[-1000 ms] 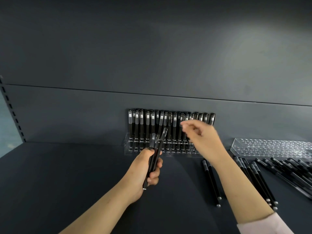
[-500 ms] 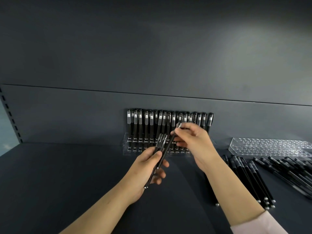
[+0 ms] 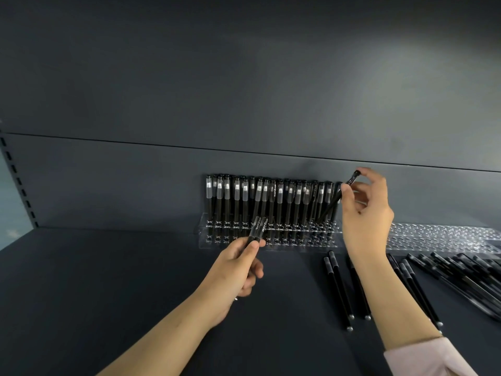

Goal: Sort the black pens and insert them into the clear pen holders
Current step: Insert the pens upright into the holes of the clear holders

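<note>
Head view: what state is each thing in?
left hand, grips spare pens.
right hand, pinches tilted pen.
tilted pen, lower tip at filled holder, right end.
filled holder, rows of upright pens.
second holder, no pens standing.
loose pens, flat on shelf.

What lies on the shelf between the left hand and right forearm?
In the head view, a few loose pens lie flat there, close beside the right forearm; the shelf nearer the left hand is bare.

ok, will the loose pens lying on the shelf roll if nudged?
Probably: the loose pens look slim and round, lying flat on the smooth shelf. Likely stiff and light too: the right hand holds a pen straight by its top end with fingertips.
</note>
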Demonstrator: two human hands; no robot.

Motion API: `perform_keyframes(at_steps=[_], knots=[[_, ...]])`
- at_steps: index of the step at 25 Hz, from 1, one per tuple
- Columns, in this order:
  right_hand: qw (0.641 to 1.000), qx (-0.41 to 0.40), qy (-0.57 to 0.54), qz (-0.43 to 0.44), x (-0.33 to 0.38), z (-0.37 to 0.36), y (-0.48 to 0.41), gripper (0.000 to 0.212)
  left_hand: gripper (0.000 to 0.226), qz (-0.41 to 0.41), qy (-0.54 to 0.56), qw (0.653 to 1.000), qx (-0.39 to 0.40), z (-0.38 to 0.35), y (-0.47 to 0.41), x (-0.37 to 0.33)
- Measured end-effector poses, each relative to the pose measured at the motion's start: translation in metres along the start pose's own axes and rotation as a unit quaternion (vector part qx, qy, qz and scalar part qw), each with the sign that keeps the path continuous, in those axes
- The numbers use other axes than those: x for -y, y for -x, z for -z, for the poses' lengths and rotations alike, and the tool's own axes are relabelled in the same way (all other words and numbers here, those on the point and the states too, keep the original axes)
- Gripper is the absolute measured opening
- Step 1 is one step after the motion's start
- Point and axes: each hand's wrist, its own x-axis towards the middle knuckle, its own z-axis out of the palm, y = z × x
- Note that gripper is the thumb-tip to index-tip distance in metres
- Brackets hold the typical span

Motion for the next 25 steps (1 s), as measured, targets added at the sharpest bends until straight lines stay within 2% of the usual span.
perform_keyframes(at_steps=[8,12,15,18,21,25], knots=[[0.998,0.042,0.033,0.024,0.006,0.001,0.002,0.034,0.022,0.010,0.002,1.000,0.001,-0.001,0.000,-0.001],[0.990,0.066,0.102,0.069,0.000,-0.003,0.003,0.028,0.023,0.019,0.014,1.000,-0.003,-0.002,-0.001,-0.001],[0.973,0.116,0.170,0.105,-0.010,-0.010,0.006,0.035,0.020,0.029,0.037,0.999,-0.004,-0.002,-0.002,-0.002],[0.959,0.130,0.216,0.130,-0.012,-0.012,0.006,0.039,0.020,0.024,0.045,0.999,-0.004,-0.001,-0.001,-0.002],[0.948,0.140,0.259,0.121,-0.011,-0.010,0.002,0.040,0.020,0.012,0.032,0.999,-0.010,-0.002,0.000,-0.001],[0.933,0.172,0.308,0.064,-0.011,-0.008,0.004,0.043,0.018,0.007,0.021,1.000,0.007,-0.001,0.002,-0.002]])
